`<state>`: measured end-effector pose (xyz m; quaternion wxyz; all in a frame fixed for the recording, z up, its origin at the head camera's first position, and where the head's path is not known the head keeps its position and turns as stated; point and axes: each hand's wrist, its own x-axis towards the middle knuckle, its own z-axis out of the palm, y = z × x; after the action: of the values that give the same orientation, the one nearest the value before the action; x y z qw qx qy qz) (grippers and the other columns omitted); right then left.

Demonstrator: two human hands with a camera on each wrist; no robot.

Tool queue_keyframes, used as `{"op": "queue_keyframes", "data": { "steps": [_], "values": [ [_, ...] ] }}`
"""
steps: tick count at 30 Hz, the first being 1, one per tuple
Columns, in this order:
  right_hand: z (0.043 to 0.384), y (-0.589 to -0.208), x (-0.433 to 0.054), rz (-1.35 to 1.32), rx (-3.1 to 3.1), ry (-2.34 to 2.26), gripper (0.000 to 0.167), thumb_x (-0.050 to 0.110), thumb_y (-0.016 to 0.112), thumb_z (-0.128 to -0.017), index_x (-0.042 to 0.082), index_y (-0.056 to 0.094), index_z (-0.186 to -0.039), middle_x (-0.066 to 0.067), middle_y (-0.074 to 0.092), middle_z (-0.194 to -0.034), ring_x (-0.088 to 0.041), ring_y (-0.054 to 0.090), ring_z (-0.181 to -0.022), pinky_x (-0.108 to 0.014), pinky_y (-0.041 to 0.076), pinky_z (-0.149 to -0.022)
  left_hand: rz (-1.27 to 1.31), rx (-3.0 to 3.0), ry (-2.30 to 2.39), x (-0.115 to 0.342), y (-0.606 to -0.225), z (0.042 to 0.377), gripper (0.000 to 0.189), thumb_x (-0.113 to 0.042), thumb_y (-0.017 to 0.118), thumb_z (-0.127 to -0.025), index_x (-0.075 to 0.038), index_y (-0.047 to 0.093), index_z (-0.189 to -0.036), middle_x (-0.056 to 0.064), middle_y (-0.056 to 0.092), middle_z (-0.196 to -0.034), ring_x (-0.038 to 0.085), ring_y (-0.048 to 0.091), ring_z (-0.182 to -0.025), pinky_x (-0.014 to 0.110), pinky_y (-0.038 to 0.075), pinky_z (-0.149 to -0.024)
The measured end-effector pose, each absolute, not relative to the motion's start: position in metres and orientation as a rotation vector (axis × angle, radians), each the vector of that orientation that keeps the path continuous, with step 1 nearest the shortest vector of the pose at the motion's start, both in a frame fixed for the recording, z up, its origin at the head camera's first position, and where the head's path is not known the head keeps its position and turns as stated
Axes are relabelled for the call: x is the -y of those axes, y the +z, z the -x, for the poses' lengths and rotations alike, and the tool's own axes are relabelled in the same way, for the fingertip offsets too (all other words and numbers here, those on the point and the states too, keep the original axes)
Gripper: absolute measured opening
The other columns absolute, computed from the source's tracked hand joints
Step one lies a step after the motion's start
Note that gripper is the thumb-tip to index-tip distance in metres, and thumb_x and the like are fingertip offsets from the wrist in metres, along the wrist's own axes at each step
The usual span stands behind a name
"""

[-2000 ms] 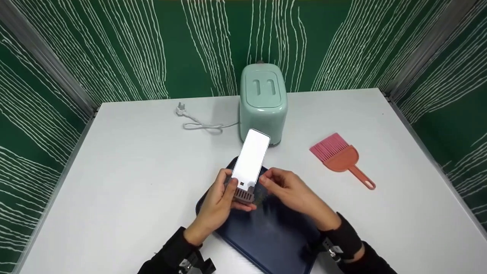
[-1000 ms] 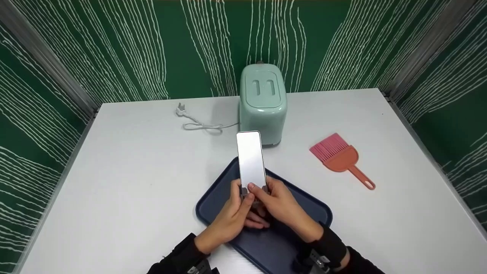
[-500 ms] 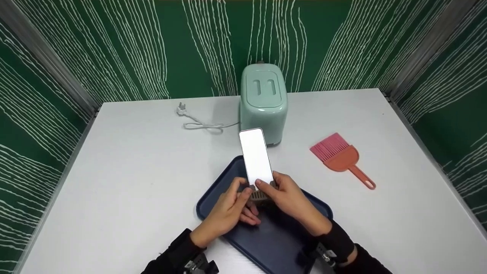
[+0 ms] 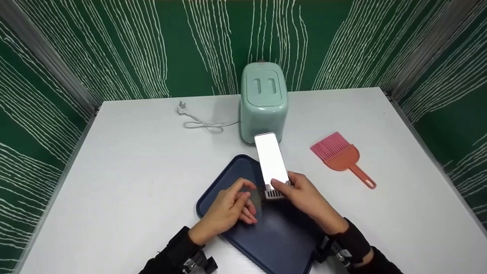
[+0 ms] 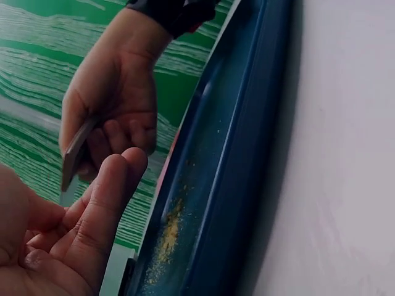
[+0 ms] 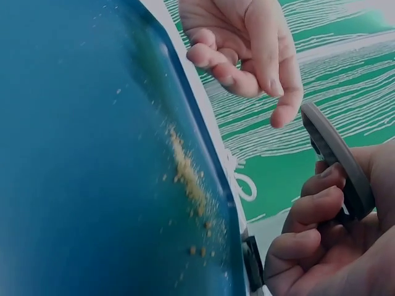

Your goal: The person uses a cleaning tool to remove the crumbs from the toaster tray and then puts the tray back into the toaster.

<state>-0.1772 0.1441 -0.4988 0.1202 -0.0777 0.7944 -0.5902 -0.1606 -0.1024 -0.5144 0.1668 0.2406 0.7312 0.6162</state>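
Note:
My right hand (image 4: 304, 194) grips the slotted grey end of a crumb tray (image 4: 271, 160), its thumb on top. The crumb tray is a long, flat, shiny plate that reflects bright white, tilted up in front of the toaster (image 4: 264, 87). Just left of it, my left hand (image 4: 228, 207) hovers over the navy serving tray (image 4: 281, 243), fingers loosely bent and holding nothing. Yellowish crumbs (image 6: 188, 169) lie scattered along one side of the serving tray in the right wrist view. The crumb tray is seen edge-on from both wrists.
The mint-green toaster stands at the back middle, its white cord and plug (image 4: 182, 108) lying to its left. A small brush (image 4: 342, 158) with pink bristles and an orange handle lies on the white table (image 4: 133, 171) at the right. Green patterned walls enclose the table.
The crumb tray, earlier held by the left hand and then by both, is now in my right hand alone. It has shifted to the right, and the left hand has let go.

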Motion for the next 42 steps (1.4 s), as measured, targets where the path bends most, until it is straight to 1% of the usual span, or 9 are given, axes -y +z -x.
{"op": "queue_keyframes", "data": {
  "steps": [4,7,10,14,17,22,27,35,42],
  "values": [
    [0.175,-0.502,-0.154,0.201,-2.308,-1.695,0.034,0.022,0.066,-0.108,-0.010,0.068,-0.119,0.005,0.055,-0.080,-0.006,0.054,-0.073,-0.020,0.044,-0.067,-0.687,-2.093,1.696,0.102,-0.513,0.160,0.029,-0.009,0.043,-0.116,0.001,0.050,-0.142,0.029,0.077,-0.099,0.039,0.081,-0.079,0.032,0.067,-0.067],
    [0.175,-0.503,-0.161,0.156,-2.257,-1.682,0.028,0.025,0.066,-0.107,-0.003,0.067,-0.103,0.007,0.051,-0.072,-0.004,0.047,-0.063,-0.019,0.039,-0.060,-0.700,-2.113,1.637,0.101,-0.511,0.160,0.032,-0.006,0.050,-0.113,-0.002,0.050,-0.145,0.026,0.077,-0.105,0.037,0.082,-0.083,0.032,0.067,-0.070],
    [0.174,-0.504,-0.167,0.109,-2.195,-1.672,0.035,0.028,0.068,-0.107,0.007,0.052,-0.082,0.008,0.042,-0.062,-0.005,0.039,-0.054,-0.020,0.033,-0.054,-0.727,-2.143,1.597,0.100,-0.508,0.161,0.035,-0.010,0.056,-0.112,-0.006,0.050,-0.146,0.024,0.076,-0.109,0.036,0.081,-0.086,0.034,0.068,-0.072],
    [0.177,-0.505,-0.171,0.092,-2.136,-1.659,0.047,0.029,0.067,-0.107,0.014,0.040,-0.073,0.009,0.041,-0.058,-0.006,0.041,-0.053,-0.022,0.037,-0.054,-0.747,-2.198,1.581,0.100,-0.501,0.166,0.036,-0.013,0.060,-0.111,-0.012,0.052,-0.146,0.021,0.074,-0.115,0.035,0.080,-0.089,0.038,0.067,-0.074],
    [0.180,-0.506,-0.173,0.082,-2.070,-1.667,0.041,0.031,0.066,-0.108,0.014,0.048,-0.075,0.009,0.042,-0.060,-0.006,0.042,-0.054,-0.022,0.039,-0.054,-0.770,-2.262,1.574,0.101,-0.494,0.174,0.038,-0.010,0.060,-0.110,-0.014,0.052,-0.147,0.020,0.072,-0.119,0.035,0.079,-0.092,0.034,0.067,-0.072],
    [0.183,-0.506,-0.171,0.048,-1.969,-1.699,0.029,0.034,0.064,-0.109,0.013,0.058,-0.089,0.007,0.043,-0.067,-0.006,0.041,-0.056,-0.021,0.039,-0.052,-0.844,-2.428,1.540,0.100,-0.481,0.193,0.037,-0.008,0.062,-0.109,-0.010,0.053,-0.145,0.017,0.070,-0.120,0.031,0.077,-0.095,0.028,0.064,-0.073],
    [0.187,-0.510,-0.165,0.043,-1.929,-1.734,0.027,0.034,0.064,-0.109,0.010,0.062,-0.096,0.007,0.047,-0.069,-0.005,0.044,-0.053,-0.019,0.041,-0.049,-0.894,-2.625,1.478,0.098,-0.470,0.212,0.038,-0.007,0.065,-0.106,-0.007,0.055,-0.142,0.018,0.068,-0.123,0.026,0.076,-0.098,0.037,0.065,-0.081],
    [0.198,-0.515,-0.157,0.021,-1.871,-1.797,0.033,0.031,0.061,-0.111,-0.001,0.069,-0.116,0.002,0.073,-0.082,0.000,0.054,-0.053,-0.015,0.037,-0.044,-0.833,-2.834,1.377,0.090,-0.453,0.236,0.040,-0.014,0.066,-0.106,-0.009,0.054,-0.144,0.015,0.061,-0.130,0.024,0.075,-0.103,0.042,0.062,-0.089],
    [0.203,-0.519,-0.149,0.026,-1.828,-1.841,0.033,0.027,0.058,-0.112,-0.005,0.067,-0.115,0.003,0.074,-0.081,0.000,0.058,-0.056,-0.014,0.045,-0.048,-0.837,-2.982,1.245,0.082,-0.442,0.245,0.048,-0.019,0.067,-0.106,-0.009,0.051,-0.150,0.017,0.055,-0.140,0.029,0.068,-0.102,0.048,0.058,-0.082]
  ]
}}
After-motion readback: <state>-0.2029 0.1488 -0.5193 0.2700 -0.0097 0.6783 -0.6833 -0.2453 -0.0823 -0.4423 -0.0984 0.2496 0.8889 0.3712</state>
